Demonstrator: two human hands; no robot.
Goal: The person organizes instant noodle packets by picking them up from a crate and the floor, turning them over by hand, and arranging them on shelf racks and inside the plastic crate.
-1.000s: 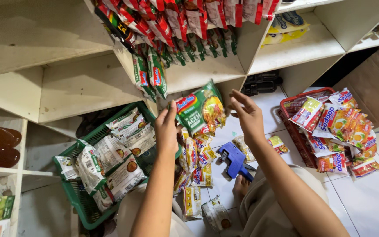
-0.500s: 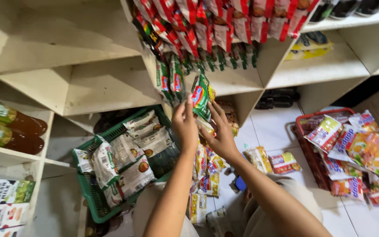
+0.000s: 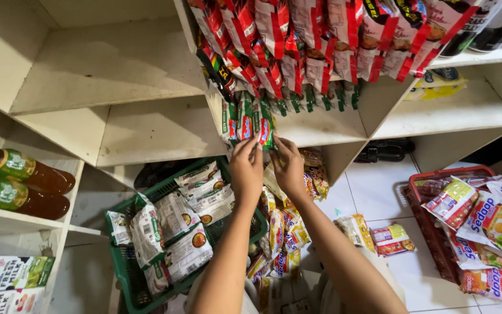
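both hands meet at the centre of the frame, just under the white shelf point(image 3: 321, 125), pinching a green noodle packet point(image 3: 264, 129) by its lower edge: the left hand point(image 3: 246, 168) has its fingers closed on the packet's bottom left, the right hand point(image 3: 289, 166) grips the bottom right with thumb and fingertips. the packet stands upright at the front of the shelf, touching a short row of green packets point(image 3: 236, 119) of the same kind just to its left. it looks light, with a thin crinkly wrapper that is likely slippery and a brittle block inside, so a gentle pinch on the flat sealed edge or a hold across its broad faces would suit it better than a squeeze in the middle. above it, in the upper centre, a dense row of red packets point(image 3: 297, 40) fills the next shelf. lower left sits a green basket point(image 3: 124, 267) of white packets, lower right a red basket point(image 3: 431, 232) of mixed packets, with loose ones on the tiled floor between. compared with half a second ago, the packet has gone from tilted in the air below the shelf to upright among its neighbours, and the hands have risen with it.
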